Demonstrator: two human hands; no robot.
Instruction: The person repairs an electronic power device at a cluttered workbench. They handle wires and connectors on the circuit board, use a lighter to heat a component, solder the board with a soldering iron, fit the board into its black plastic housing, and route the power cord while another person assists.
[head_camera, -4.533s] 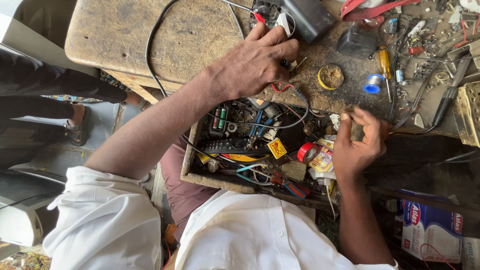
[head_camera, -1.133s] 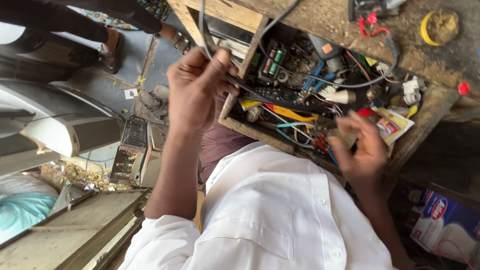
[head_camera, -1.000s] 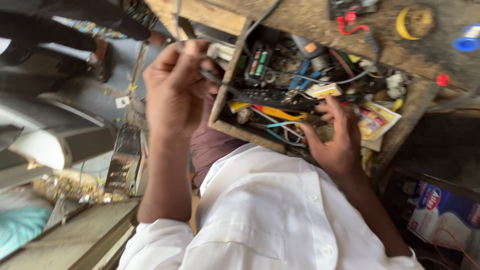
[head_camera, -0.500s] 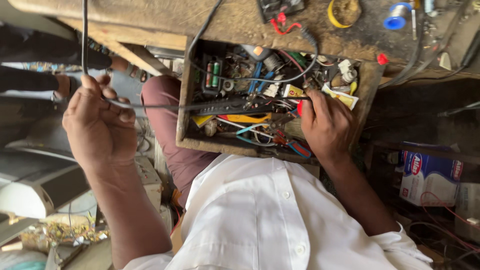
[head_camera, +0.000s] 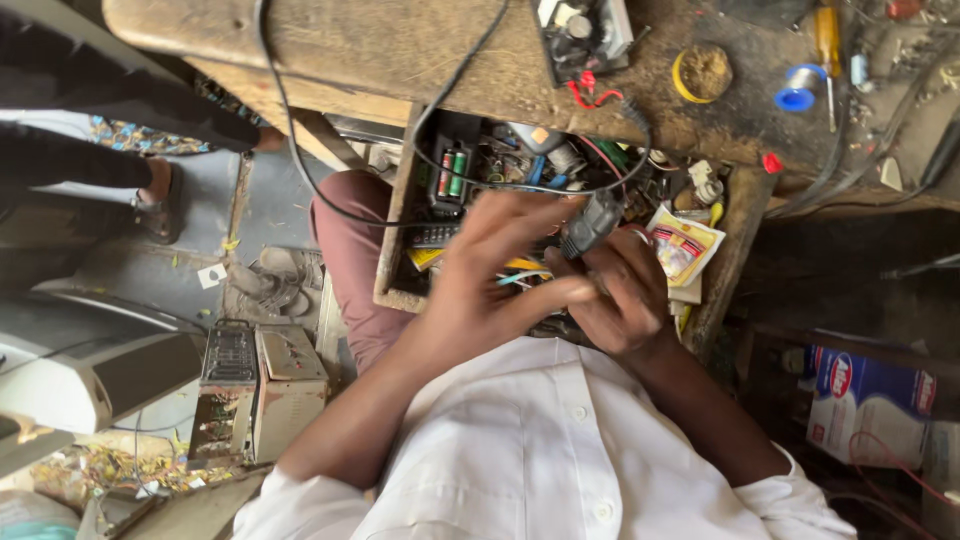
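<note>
Above the open drawer (head_camera: 400, 290), the right hand (head_camera: 620, 300) grips the black plug (head_camera: 590, 222) firmly while the left hand (head_camera: 490, 270), fingers loosely spread, steadies it.

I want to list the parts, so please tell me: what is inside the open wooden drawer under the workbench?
The drawer holds batteries, tangled wires, a printed packet and small parts. Both hands, left and right, holding a black cable plug, cover its middle.
</note>
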